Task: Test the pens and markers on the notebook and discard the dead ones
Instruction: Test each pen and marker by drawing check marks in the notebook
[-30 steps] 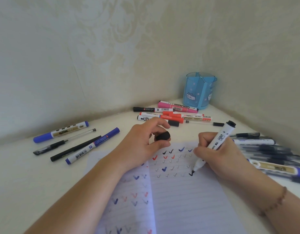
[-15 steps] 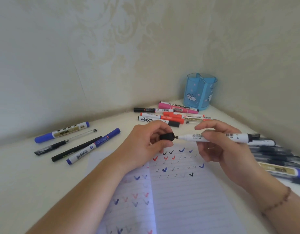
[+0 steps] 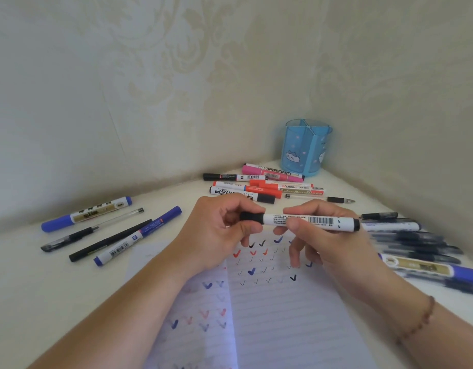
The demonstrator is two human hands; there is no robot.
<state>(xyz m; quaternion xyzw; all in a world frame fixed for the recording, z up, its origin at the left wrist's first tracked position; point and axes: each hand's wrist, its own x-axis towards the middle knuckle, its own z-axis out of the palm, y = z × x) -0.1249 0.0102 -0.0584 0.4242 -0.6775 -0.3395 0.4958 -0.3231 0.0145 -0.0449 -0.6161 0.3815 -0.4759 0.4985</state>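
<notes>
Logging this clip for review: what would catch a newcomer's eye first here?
In the middle, the left hand and right hand hold a white marker level, its black cap on. Under them an open notebook shows rows of red, blue and black ticks. Loose pens lie on either side, and a blue pen holder stands in the far corner.

This is looking like a home desk tucked into a room corner. Cream wallpaper [image 3: 176, 75] with a faint damask pattern is covering both walls, which are meeting behind a pale tabletop [image 3: 30, 275]. A blue plastic pen holder [image 3: 307, 150] printed with a cartoon cat is standing in the corner. Markers [image 3: 262, 186] and pens [image 3: 416, 241] are lying loose around an open lined notebook [image 3: 283, 315] filled with small coloured ticks, all pointing to a domestic study spot, not an office.
</notes>
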